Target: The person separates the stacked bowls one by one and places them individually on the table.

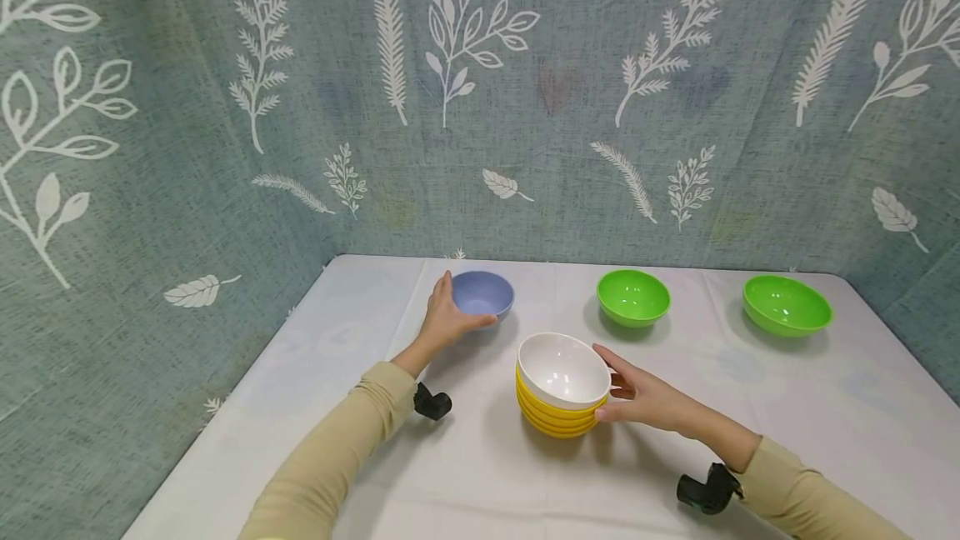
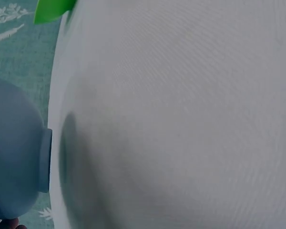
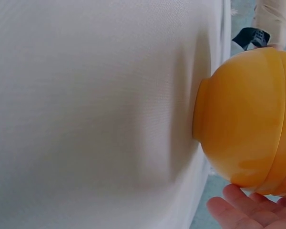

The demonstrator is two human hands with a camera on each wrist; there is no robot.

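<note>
My left hand (image 1: 442, 319) holds a blue bowl (image 1: 483, 294) at its left side, thumb on the near side and fingers behind. In the left wrist view the blue bowl (image 2: 14, 152) hangs above the cloth, its shadow apart from its foot. Fingertips (image 2: 12, 223) show at the lower left corner. My right hand (image 1: 645, 394) holds a stack of yellow bowls (image 1: 558, 422) with white insides by its right side, thumb in front. The right wrist view shows fingers (image 3: 243, 205) against the stack's yellow wall (image 3: 248, 124). Whether the stack touches the table, I cannot tell.
Two green bowls (image 1: 633, 298) (image 1: 787, 307) stand apart at the back right of the table. A white cloth (image 1: 465, 473) covers the tabletop. Behind it hangs a grey-green curtain (image 1: 450, 165) with a white leaf pattern.
</note>
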